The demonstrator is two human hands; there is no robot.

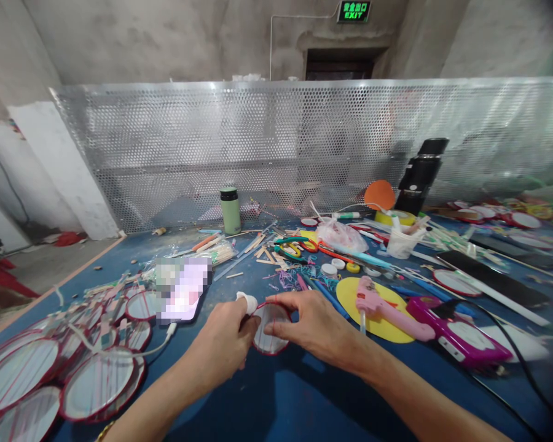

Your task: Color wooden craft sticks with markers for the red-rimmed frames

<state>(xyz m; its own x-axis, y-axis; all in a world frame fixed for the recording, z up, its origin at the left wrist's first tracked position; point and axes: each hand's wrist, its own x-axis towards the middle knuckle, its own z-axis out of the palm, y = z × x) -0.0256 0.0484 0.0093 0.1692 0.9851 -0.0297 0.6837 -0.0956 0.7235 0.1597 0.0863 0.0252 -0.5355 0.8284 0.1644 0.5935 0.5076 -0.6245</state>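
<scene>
Between my two hands is a small round disc [271, 334] with a whitish, faintly striped face and a thin red rim. My left hand [230, 334] pinches the rim at its left side; a white wrap [247, 302] covers one fingertip. With the thumb on the face and the index finger along the top edge, my right hand [316, 325] grips the disc from the right. The disc is tilted up off the blue table [299, 405]. A pink hot glue gun [387, 307] lies on a yellow round piece [345, 291] to the right.
Several similar red-rimmed discs [99, 383] are piled at the left, beside a lit phone [184, 291] on a white cable. Scissors [290, 248], sticks and scraps lie ahead. A green bottle [231, 212] and a black flask [420, 178] stand before a perforated metal screen [203, 135].
</scene>
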